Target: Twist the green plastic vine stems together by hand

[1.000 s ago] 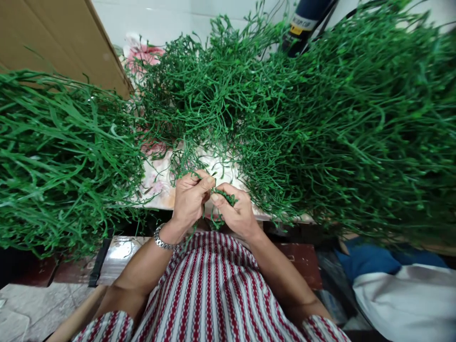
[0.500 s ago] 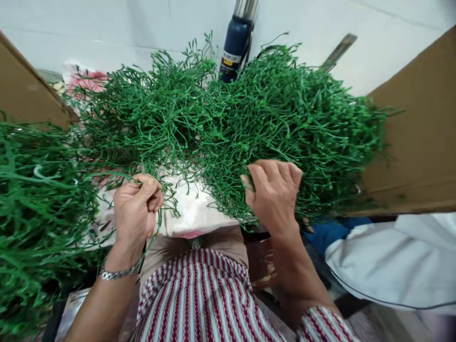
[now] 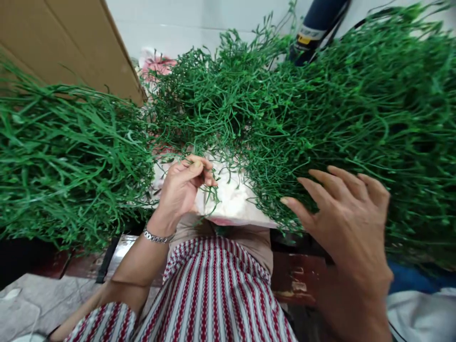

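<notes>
My left hand (image 3: 181,185), with a metal bracelet at the wrist, pinches a thin green stem (image 3: 213,198) between thumb and fingers. One end of the stem droops below the fingertips. It looks like an artificial plant stem. Over the near edge of the large right-hand heap of green stems (image 3: 356,109), my right hand (image 3: 349,213) has its fingers spread and holds nothing. Whether its fingertips touch the heap I cannot tell. To the left of my left hand lies another heap of green stems (image 3: 71,161). Pale sheeting (image 3: 228,194) shows between the heaps.
A cardboard panel (image 3: 71,42) rises at the back left. A dark blue flask (image 3: 313,31) leans at the back by the white wall (image 3: 171,28). A pink and white wrapper (image 3: 158,66) lies behind the stems. White cloth (image 3: 423,313) appears at lower right.
My view has swung left. My right hand has gone from curled to spread fingers and moved right. My left hand still pinches a stem, its fingers somewhat loosened.
</notes>
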A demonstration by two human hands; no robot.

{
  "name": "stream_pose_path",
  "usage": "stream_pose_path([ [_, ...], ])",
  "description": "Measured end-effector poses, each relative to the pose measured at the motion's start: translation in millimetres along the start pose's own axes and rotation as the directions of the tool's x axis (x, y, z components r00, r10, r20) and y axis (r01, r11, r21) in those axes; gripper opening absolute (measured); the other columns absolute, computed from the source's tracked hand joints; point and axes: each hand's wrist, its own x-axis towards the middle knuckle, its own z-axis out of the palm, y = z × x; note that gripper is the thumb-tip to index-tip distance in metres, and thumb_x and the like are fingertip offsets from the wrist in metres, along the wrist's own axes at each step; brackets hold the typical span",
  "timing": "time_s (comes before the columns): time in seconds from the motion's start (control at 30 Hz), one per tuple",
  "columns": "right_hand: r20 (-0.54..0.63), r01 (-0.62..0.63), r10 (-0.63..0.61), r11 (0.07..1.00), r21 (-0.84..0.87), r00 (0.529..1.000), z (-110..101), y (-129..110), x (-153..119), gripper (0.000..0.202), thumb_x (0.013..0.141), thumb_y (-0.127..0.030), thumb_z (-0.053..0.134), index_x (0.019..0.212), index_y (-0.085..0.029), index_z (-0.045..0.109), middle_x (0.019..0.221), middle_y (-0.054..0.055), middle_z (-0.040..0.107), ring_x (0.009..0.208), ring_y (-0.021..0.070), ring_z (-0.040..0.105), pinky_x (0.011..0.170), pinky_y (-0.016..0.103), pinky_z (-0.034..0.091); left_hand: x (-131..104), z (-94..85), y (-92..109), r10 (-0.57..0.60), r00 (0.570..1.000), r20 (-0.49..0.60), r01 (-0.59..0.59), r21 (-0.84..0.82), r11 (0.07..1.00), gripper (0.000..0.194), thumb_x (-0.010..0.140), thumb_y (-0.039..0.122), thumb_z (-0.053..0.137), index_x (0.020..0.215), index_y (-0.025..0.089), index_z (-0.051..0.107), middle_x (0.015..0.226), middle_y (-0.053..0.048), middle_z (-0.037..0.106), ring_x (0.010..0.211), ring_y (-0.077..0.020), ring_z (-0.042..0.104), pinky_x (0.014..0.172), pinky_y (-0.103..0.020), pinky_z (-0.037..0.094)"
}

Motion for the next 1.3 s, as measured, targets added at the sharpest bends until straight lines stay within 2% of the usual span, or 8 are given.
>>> stream_pose_path([
  [0.17, -0.132, 0.005, 0.001, 0.999, 0.046, 0.991, 9.4, 4.3, -0.2, 0.016, 0.082, -0.034, 0.06, 0.087, -0.019, 0.064, 0.096, 0.009, 0.069, 0.107, 0.0291, 0.057, 0.1, 0.047, 0.034, -5.8, -5.3, 1.7, 0.035, 0.999, -0.009, -0.035, -0.012, 0.999, 0.011, 0.072, 0.025, 0.065, 0.071, 0.014, 0.065, 0.065, -0.001, 0.061, 0.057, -0.011, 0.057, 0.066, -0.032, 0.055],
  [0.3, -0.131, 0.048, -0.015, 0.967, 0.251, 0.991, 8.7, -5.5, 1.6, 0.015, 0.084, -0.031, 0.055, 0.087, -0.022, 0.066, 0.092, 0.009, 0.068, 0.102, 0.0287, 0.058, 0.093, 0.047, 0.039, -11.2, -8.3, 3.5, 0.043, 0.998, -0.04, -0.044, -0.008, 0.999, 0.012, 0.071, 0.027, 0.067, 0.072, 0.015, 0.066, 0.069, -0.002, 0.062, 0.06, -0.0119, 0.059, 0.069, -0.033, 0.055],
  [0.43, -0.078, 0.057, -0.019, 0.849, 0.525, 0.997, 2.1, -35.2, 4.1, 0.02, 0.085, -0.036, 0.052, 0.092, -0.023, 0.066, 0.087, 0.01, 0.066, 0.094, 0.0262, 0.059, 0.076, 0.04, 0.047, -17.1, -11.8, 3.4, 0.052, 0.996, -0.069, -0.055, -0.029, 0.998, 0.013, 0.069, 0.028, 0.069, 0.071, 0.015, 0.067, 0.07, -0.001, 0.063, 0.062, -0.0124, 0.06, 0.077, -0.037, 0.054],
  [0.6, -0.031, 0.041, -0.027, 0.708, 0.705, 0.999, -1.6, -67.9, 3.7, 0.023, 0.085, -0.034, 0.051, 0.099, -0.021, 0.064, 0.084, 0.009, 0.065, 0.08, 0.0215, 0.061, 0.066, 0.034, 0.049, -24.5, -8.5, 1.6, 0.079, 0.995, -0.069, -0.077, 0.023, 0.997, 0.012, 0.071, 0.029, 0.067, 0.073, 0.017, 0.069, 0.072, -0.003, 0.065, 0.068, -0.015, 0.062, 0.078, -0.035, 0.052],
  [0.73, -0.031, 0.057, -0.053, 0.604, 0.795, 0.998, 2.4, -84.1, 0.1, 0.021, 0.085, -0.025, 0.052, 0.103, -0.019, 0.061, 0.084, 0.007, 0.064, 0.072, 0.0174, 0.06, 0.062, 0.03, 0.048, -33.6, 1.1, -0.4, 0.179, 0.981, 0.073, -0.187, 0.127, 0.974, 0.012, 0.075, 0.03, 0.065, 0.075, 0.019, 0.071, 0.075, -0.005, 0.066, 0.081, -0.0184, 0.061, 0.082, -0.035, 0.049],
  [0.87, -0.008, 0.06, -0.117, 0.45, 0.891, 0.993, 11.7, -101.0, 4.0, 0.012, 0.085, -0.015, 0.05, 0.091, -0.018, 0.059, 0.073, 0.003, 0.061, 0.063, 0.013, 0.057, 0.058, 0.025, 0.046, -40.7, 3.1, -6.3, 0.208, 0.961, 0.181, -0.24, 0.179, 0.954, 0.016, 0.076, 0.034, 0.063, 0.076, 0.021, 0.072, 0.073, -0.007, 0.067, 0.086, -0.0221, 0.06, 0.086, -0.04, 0.046],
  [1.17, 0.147, -0.09, -0.218, 0.252, 0.964, 0.965, 16.5, -126.7, 36.8, 0.013, 0.085, -0.025, 0.052, 0.08, -0.017, 0.06, 0.065, 0.0, 0.06, 0.056, 0.0118, 0.054, 0.052, 0.022, 0.044, -37.2, -8.2, 1.8, 0.36, 0.923, 0.133, -0.381, 0.193, 0.904, 0.017, 0.079, 0.033, 0.062, 0.081, 0.02, 0.073, 0.075, -0.006, 0.066, 0.079, -0.0191, 0.06, 0.084, -0.038, 0.046],
  [1.3, 0.156, -0.111, -0.186, 0.233, 0.966, 0.97, 13.9, -128.3, 52.0, 0.009, 0.084, -0.021, 0.053, 0.086, -0.019, 0.062, 0.071, 0.0, 0.064, 0.059, 0.0113, 0.058, 0.055, 0.021, 0.046, -32.4, -14.6, 13.1, 0.379, 0.922, 0.077, -0.384, 0.08, 0.92, 0.042, 0.072, 0.033, 0.068, 0.113, 0.024, 0.061, 0.097, -0.006, 0.066, 0.088, -0.0189, 0.06, 0.084, -0.034, 0.047],
])
